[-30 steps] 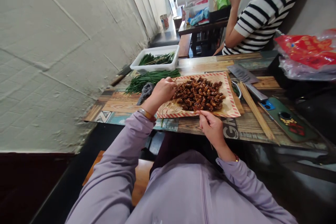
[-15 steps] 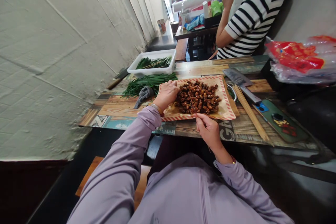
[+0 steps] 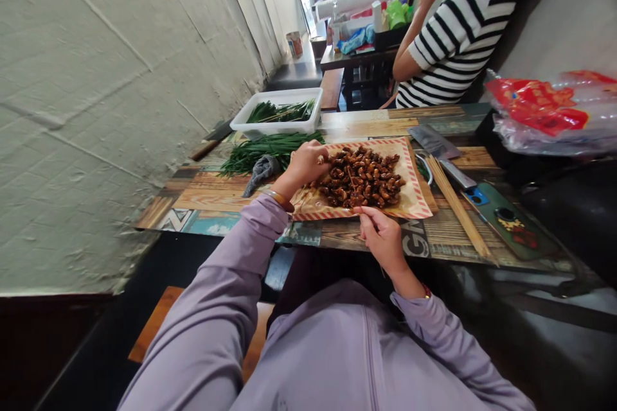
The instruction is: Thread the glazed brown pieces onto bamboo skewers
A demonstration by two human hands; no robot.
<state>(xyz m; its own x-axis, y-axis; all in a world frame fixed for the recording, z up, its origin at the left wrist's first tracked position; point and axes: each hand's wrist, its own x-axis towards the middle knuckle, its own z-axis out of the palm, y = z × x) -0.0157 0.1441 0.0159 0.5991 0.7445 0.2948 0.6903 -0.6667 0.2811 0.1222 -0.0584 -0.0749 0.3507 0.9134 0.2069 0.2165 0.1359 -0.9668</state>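
Note:
A heap of glossy brown, curled food pieces [image 3: 364,176] lies on paper with a red-striped border [image 3: 420,196], over a board. My right hand [image 3: 383,237] is closed around a thin bamboo skewer [image 3: 351,178] at the near edge of the paper, its upper end reaching over the heap. At the heap's left side is my left hand [image 3: 308,164], back upward and fingers bent inward; whether a piece sits between its fingertips is hidden. Beside the left wrist lie a crumpled grey cloth [image 3: 263,172] and a bunch of green chives [image 3: 274,151].
A white plastic tub [image 3: 318,109] of cut greens with skewers stands behind the chives. On the right lie a bundle of bamboo skewers [image 3: 456,209], a cleaver [image 3: 436,141], a phone [image 3: 513,221] and red-printed plastic packaging [image 3: 540,103]. A person in a striped shirt [image 3: 453,51] sits beyond the table.
My left hand has shifted slightly at the heap's left edge. The right hand keeps its hold on the skewer. The other person's raised arm moved, and the cup no longer shows.

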